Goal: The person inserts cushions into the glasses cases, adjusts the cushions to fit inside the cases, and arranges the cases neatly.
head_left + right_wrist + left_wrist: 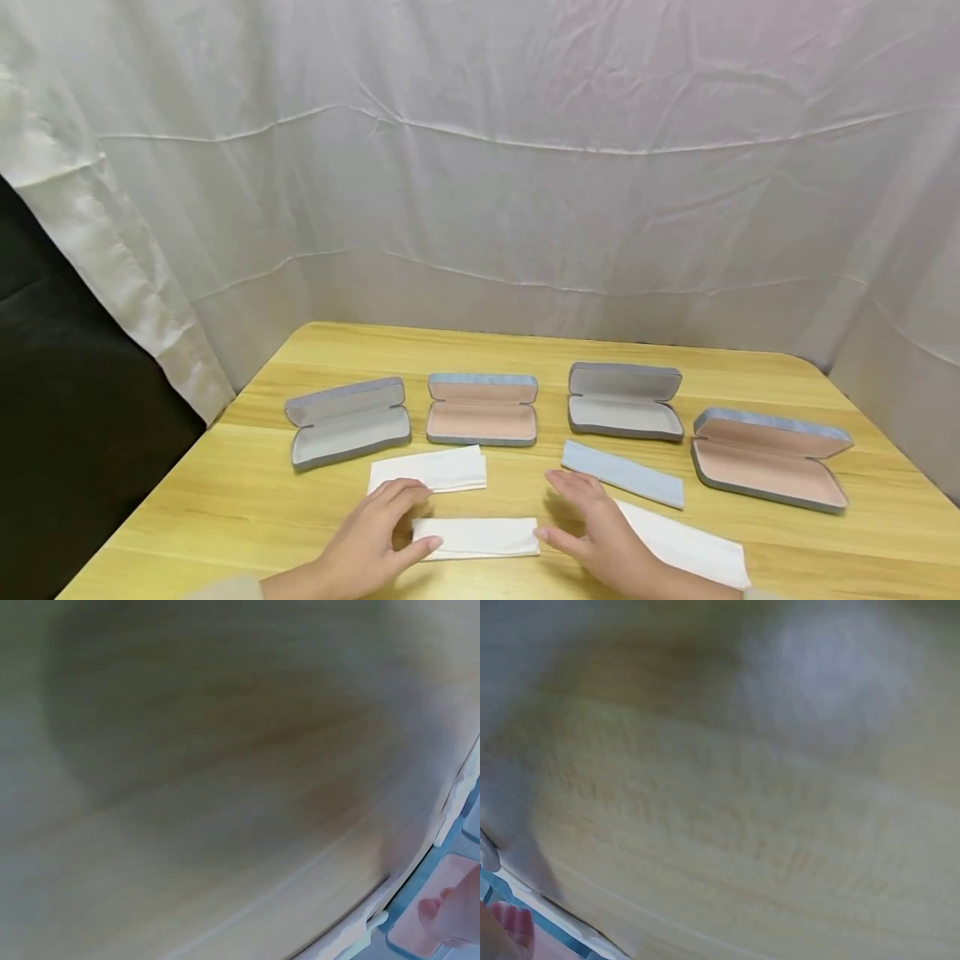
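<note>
White folded cloth [483, 537] lies flat on the wooden surface [225, 500] between the two hands, its left end by the thumb of the left hand [375, 533] and its right end by the thumb tip of the right hand [606, 533]. Both hands are relaxed with nothing grasped, though whether the thumbs touch the fabric I cannot tell. Beyond the left fingers lies a second white cloth [444, 467]; beyond the right, a light blue cloth [626, 473].

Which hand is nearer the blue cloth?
Right. The right hand is just on the near side of the blue cloth; the left hand is well off to its left.
</note>
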`<state>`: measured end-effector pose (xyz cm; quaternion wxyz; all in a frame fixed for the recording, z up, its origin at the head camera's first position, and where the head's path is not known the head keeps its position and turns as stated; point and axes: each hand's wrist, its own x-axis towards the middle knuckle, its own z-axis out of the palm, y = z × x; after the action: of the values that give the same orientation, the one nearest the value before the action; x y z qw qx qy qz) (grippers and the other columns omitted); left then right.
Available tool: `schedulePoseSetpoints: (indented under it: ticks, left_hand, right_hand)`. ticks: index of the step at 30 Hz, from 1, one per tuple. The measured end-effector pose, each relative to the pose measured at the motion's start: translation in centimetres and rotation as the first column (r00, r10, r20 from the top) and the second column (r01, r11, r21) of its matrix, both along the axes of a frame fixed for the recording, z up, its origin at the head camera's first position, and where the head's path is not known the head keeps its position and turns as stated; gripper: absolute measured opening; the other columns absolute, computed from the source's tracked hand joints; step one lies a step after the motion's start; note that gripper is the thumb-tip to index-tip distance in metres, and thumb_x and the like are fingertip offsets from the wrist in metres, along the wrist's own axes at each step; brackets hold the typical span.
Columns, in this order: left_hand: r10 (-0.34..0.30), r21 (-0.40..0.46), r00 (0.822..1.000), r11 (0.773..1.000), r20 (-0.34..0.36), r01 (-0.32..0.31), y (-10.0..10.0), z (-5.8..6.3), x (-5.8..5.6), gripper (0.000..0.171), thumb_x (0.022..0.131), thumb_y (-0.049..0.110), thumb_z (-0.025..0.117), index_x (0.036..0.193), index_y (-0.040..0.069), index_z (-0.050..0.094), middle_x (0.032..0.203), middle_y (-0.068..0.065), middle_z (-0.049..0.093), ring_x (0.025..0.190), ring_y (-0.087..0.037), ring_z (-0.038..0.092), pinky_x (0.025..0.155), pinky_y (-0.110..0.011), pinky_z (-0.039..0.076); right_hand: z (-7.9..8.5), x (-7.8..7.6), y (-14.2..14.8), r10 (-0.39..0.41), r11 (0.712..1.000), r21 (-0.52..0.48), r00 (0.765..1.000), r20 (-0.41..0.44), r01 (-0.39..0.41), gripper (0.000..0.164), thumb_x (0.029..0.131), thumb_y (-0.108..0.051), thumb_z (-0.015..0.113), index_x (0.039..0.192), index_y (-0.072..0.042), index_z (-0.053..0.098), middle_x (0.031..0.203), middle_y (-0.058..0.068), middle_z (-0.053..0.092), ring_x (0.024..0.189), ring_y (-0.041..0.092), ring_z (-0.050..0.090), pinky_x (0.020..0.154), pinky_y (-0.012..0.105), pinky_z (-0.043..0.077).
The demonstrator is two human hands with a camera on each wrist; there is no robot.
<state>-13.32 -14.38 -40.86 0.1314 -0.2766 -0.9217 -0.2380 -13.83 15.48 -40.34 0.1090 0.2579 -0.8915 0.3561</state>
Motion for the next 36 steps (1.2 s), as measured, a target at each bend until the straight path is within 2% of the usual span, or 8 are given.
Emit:
schedulePoseSetpoints:
  ticks: [5,9,12,17,22,26,31,36]
  left_hand:
    - [-0.047,0.14,0.981,0.99,0.188,0.021,0.1,0.2,0.0,0.041,0.091,0.042,0.056,0.113,0.008,0.062,0.11,0.004,0.06,0.098,-0.013,0.058,0.081,-0.032,0.052]
    - [-0.087,0.199,0.967,0.979,0.241,0.038,0.0,0.0,-0.2,0.033,0.091,0.035,0.058,0.105,0.005,0.063,0.097,0.003,0.061,0.081,-0.002,0.053,0.07,-0.021,0.05]
    - [-0.111,0.215,0.952,0.975,0.287,0.049,0.0,0.1,-0.5,0.025,0.089,0.028,0.061,0.099,0.005,0.064,0.091,0.003,0.06,0.074,0.002,0.048,0.063,-0.017,0.047]
    - [-0.134,0.203,0.921,0.977,0.365,0.062,0.2,0.8,-1.4,0.013,0.085,0.018,0.066,0.09,0.006,0.065,0.082,0.002,0.058,0.07,0.002,0.045,0.06,-0.018,0.045]
    - [-0.13,0.188,0.896,0.981,0.424,0.053,0.2,1.0,-1.6,0.014,0.082,0.013,0.069,0.091,0.004,0.065,0.082,0.0,0.057,0.068,0.001,0.044,0.059,-0.018,0.044]
    - [-0.135,0.201,0.884,0.978,0.447,0.048,0.1,0.8,-1.7,0.016,0.08,0.01,0.071,0.091,0.001,0.065,0.083,-0.002,0.057,0.068,0.0,0.044,0.059,-0.018,0.043]
    - [-0.147,0.218,0.871,0.975,0.469,0.047,0.1,0.7,-2.0,0.014,0.076,0.007,0.073,0.084,0.003,0.062,0.075,0.0,0.053,0.063,0.001,0.042,0.055,-0.017,0.04]
    - [-0.147,0.22,0.864,0.975,0.481,0.043,0.2,0.7,-2.1,0.015,0.073,0.005,0.075,0.076,0.004,0.06,0.066,0.004,0.047,0.057,0.001,0.038,0.051,-0.017,0.035]
  right_hand:
    - [0.1,-0.3,-1.1,0.009,0.999,-0.047,0.988,0.152,-0.002,0.053,0.083,-0.032,0.068,0.12,0.004,0.058,0.119,0.015,0.061,0.109,0.034,0.056,0.085,0.042,0.051]
    - [0.2,-0.5,-1.4,0.045,0.997,-0.068,0.967,0.252,-0.028,0.05,0.084,-0.029,0.067,0.118,0.006,0.058,0.112,0.014,0.062,0.101,0.03,0.06,0.078,0.032,0.053]
    - [-0.1,-0.8,-1.2,0.077,0.995,-0.078,0.957,0.281,-0.057,0.045,0.084,-0.024,0.068,0.116,0.007,0.059,0.102,0.011,0.063,0.088,0.018,0.061,0.071,0.025,0.052]
    - [-0.2,-1.9,-0.8,0.132,0.99,-0.088,0.928,0.349,-0.108,0.03,0.084,-0.018,0.068,0.104,0.004,0.063,0.089,0.005,0.057,0.073,-0.001,0.046,0.062,0.017,0.046]
    - [-0.1,-2.4,-0.7,0.168,0.986,-0.083,0.907,0.386,-0.147,0.023,0.082,-0.017,0.069,0.095,0.0,0.063,0.087,0.003,0.055,0.072,0.001,0.045,0.062,0.018,0.044]
    - [-0.2,-2.4,-1.0,0.162,0.987,-0.063,0.902,0.4,-0.149,0.018,0.081,-0.015,0.071,0.09,-0.002,0.062,0.084,0.002,0.052,0.07,0.003,0.042,0.06,0.018,0.041]
    - [-0.2,-2.2,-1.4,0.134,0.99,-0.019,0.907,0.4,-0.138,0.017,0.081,-0.013,0.07,0.087,-0.004,0.057,0.078,0.001,0.046,0.067,0.005,0.038,0.057,0.019,0.036]
    - [-0.3,-2.0,-1.5,0.11,0.99,0.041,0.927,0.358,-0.134,0.017,0.081,-0.013,0.07,0.083,-0.007,0.054,0.075,-0.001,0.045,0.069,0.006,0.037,0.058,0.019,0.034]
